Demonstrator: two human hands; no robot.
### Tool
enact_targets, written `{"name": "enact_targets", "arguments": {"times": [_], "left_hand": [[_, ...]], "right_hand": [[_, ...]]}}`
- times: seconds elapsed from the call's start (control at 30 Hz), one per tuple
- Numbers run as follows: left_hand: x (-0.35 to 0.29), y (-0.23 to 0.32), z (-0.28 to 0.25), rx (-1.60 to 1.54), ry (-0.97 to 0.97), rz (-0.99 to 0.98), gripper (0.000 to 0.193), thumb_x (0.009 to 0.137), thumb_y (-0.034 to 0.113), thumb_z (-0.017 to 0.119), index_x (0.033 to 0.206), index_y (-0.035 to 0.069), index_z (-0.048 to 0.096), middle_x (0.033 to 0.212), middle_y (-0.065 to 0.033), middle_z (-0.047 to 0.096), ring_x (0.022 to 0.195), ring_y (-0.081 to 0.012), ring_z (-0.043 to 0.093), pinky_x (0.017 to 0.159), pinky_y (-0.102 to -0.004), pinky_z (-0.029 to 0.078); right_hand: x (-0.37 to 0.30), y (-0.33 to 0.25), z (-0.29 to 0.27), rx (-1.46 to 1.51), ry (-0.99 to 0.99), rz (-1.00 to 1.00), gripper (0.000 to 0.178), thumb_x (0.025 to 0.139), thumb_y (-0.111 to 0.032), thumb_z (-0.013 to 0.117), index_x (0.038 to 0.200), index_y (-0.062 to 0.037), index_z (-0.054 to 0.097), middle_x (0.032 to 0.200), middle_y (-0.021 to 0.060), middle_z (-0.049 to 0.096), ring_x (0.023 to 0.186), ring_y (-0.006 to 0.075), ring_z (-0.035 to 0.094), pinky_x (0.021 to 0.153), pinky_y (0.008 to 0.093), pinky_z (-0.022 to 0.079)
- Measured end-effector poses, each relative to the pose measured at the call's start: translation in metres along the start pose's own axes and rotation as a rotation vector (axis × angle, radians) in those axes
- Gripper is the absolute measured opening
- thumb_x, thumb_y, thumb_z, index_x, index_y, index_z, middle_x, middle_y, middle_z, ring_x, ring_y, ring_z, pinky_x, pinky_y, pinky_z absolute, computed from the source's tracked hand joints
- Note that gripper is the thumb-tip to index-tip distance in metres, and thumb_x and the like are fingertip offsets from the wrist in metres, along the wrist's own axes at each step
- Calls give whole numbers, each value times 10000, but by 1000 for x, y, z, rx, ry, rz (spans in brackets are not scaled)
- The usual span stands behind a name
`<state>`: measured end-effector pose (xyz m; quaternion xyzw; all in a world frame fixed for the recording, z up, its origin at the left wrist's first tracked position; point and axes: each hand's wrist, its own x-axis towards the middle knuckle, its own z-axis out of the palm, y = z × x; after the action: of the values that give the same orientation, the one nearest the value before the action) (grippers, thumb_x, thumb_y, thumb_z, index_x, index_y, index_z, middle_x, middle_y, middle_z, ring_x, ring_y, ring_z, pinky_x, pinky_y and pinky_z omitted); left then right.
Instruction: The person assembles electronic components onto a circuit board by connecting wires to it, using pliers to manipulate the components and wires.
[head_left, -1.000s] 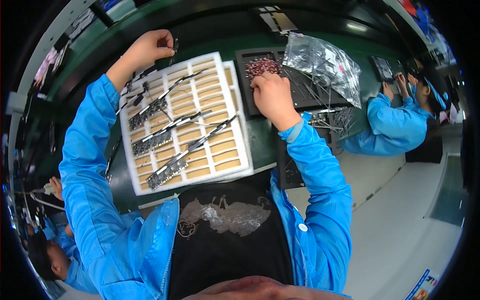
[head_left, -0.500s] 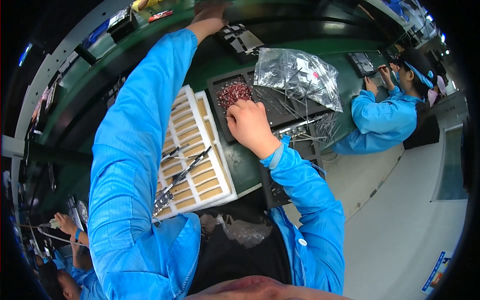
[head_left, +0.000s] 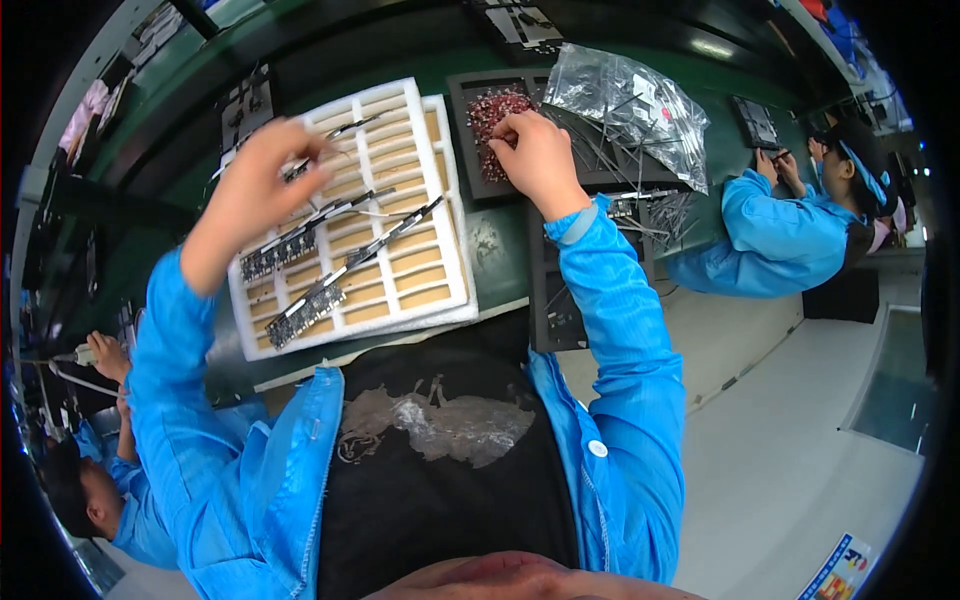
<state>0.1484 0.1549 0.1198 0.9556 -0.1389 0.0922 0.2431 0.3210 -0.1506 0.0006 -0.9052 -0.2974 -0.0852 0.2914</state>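
Over the upper left of the white slotted foam tray (head_left: pixel 455 250) hovers my left hand (head_left: pixel 265 190), somewhat blurred, thumb and fingers apart with nothing visible between them. Several thin circuit boards with long black-and-white strips (head_left: pixel 310 305) lie slantwise in the tray, one partly behind this hand. My right hand (head_left: pixel 540 160) has its fingers curled down into a heap of tiny red-and-silver parts (head_left: pixel 490 115). Its fingertips are pressed together at the heap; whatever they pinch is too small to make out. The heap lies in a dark tray (head_left: pixel 465 135).
A clear plastic bag (head_left: pixel 630 105) covers part of the dark tray, beside loose thin grey strips (head_left: pixel 670 220). Another dark tray (head_left: pixel 560 320) sits nearer me. Co-workers in blue sit at right (head_left: pixel 770 235) and lower left (head_left: pixel 150 510). A dark panel of parts (head_left: pixel 520 25) lies at the back.
My left hand has come back from the far side of the bench to above the foam tray. My right hand remains at the red parts. The view has shifted, showing more of the tray.
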Motion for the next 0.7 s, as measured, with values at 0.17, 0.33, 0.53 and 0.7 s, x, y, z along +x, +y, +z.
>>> {"name": "enact_targets", "arguments": {"times": [0.17,0.33,0.53,0.7], "left_hand": [[-114,38,13,-11,-29,-230,285,785,110,779,1043,30,687,918,-129,641,888,-303,640,794,-391,522],[-157,38,37,-47,-17,-426,359,746,66,789,1080,21,664,947,-128,610,884,-290,617,780,-370,516],[-165,29,47,-80,4,-420,305,727,61,807,967,19,624,893,-113,609,889,-302,613,775,-399,504],[-166,28,44,-215,-18,-499,282,745,34,801,947,26,604,840,-78,579,803,-211,573,727,-333,486]], "right_hand": [[10,-1,16,-72,-25,-35,161,831,-198,758,975,-128,768,1021,95,717,1022,323,671,860,489,491],[27,-6,30,-144,-43,-63,151,855,-219,737,979,-147,785,1009,101,728,1002,337,682,853,497,498],[31,0,40,-288,16,-123,108,878,-213,700,926,-147,772,988,98,722,984,329,677,840,493,500],[31,-3,40,-192,193,-135,116,910,-200,657,942,-96,699,971,123,703,964,356,665,832,498,494]]}}
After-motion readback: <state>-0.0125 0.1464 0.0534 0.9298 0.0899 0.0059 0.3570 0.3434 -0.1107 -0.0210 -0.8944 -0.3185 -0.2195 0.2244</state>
